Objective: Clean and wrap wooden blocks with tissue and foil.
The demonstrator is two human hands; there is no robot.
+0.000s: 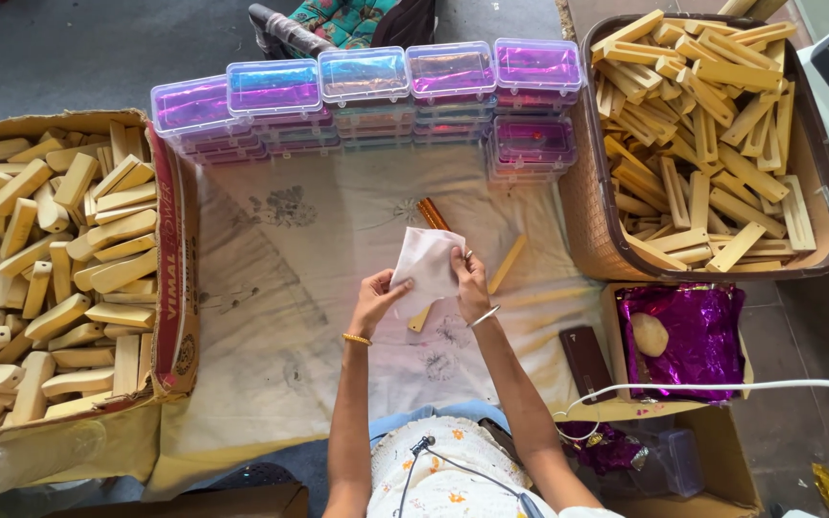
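At the centre of the frame, the left hand (374, 294) and right hand (467, 276) both pinched a thin white cloth sheet (424, 261), fingers closed on its edges, apparently wrapped around a pale wooden stick (419, 319), above the cream cloth-covered surface (280, 317).

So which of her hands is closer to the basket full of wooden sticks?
Right. The right hand holds the white cloth on the side toward the basket; the left hand grips the cloth's far side.
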